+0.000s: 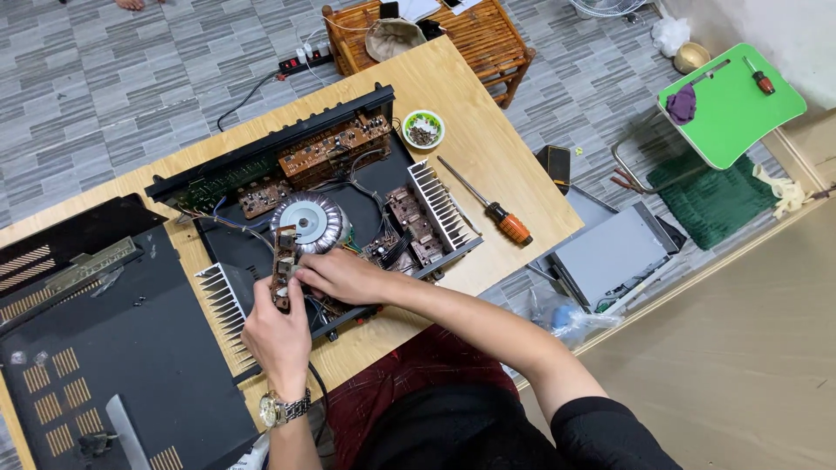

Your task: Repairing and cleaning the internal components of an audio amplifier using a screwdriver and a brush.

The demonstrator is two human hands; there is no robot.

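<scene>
1. closest, left hand grips a small board from below, board on edge, long axis pointing away from the wrist.
2. right hand pinches its right edge, touching; both equally near.
3. just beyond: round transformer in the amp chassis.
4. farther right: screwdriver, bowl.

Small circuit board: lower half covered by the left hand and the fingers of the right hand; components too small to be told apart. Black cover panel: cut off by the left and bottom edges. Green bowl: contents too small to be identified. Wooden stool: top cut off by the upper edge. Fan: only the lower rim is shown. Amplifier chassis: near edge partly hidden beneath both hands.
</scene>
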